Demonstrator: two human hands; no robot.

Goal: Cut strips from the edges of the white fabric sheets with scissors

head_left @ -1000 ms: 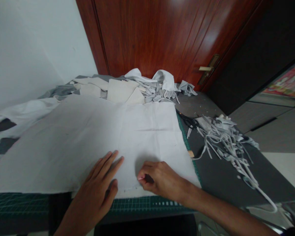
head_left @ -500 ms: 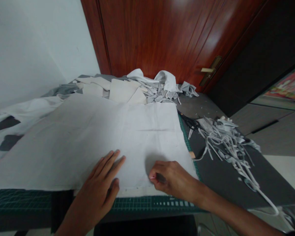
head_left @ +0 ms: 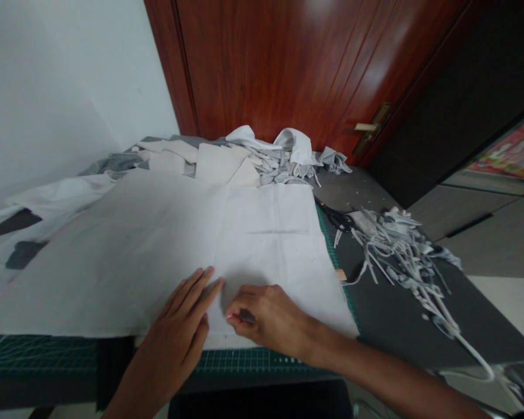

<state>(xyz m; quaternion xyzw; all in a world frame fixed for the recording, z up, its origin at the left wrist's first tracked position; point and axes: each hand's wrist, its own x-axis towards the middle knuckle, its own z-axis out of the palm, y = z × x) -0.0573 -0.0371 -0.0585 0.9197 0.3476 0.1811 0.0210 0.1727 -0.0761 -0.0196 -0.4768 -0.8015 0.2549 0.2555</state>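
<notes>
A large white cloth [head_left: 166,233] lies spread over a green cutting mat [head_left: 227,359], with its near edge close to the table's front. My left hand [head_left: 181,326] rests flat on the cloth near that edge, fingers stretched out and holding nothing. Just to its right, my right hand [head_left: 262,317] is closed in a pinch low over the cloth. Something small and pale shows at its fingertips, too small to name.
Cloth pieces [head_left: 222,163] are heaped along the back by the wooden door [head_left: 279,70]. Black-handled scissors [head_left: 336,216] lie right of the cloth, beside a tangle of grey and white strips [head_left: 402,250]. A black seat [head_left: 262,401] stands below the front edge.
My right hand has moved left along the cloth's near edge, closer to my left hand, still pinched. My left hand has stayed nearly in place.
</notes>
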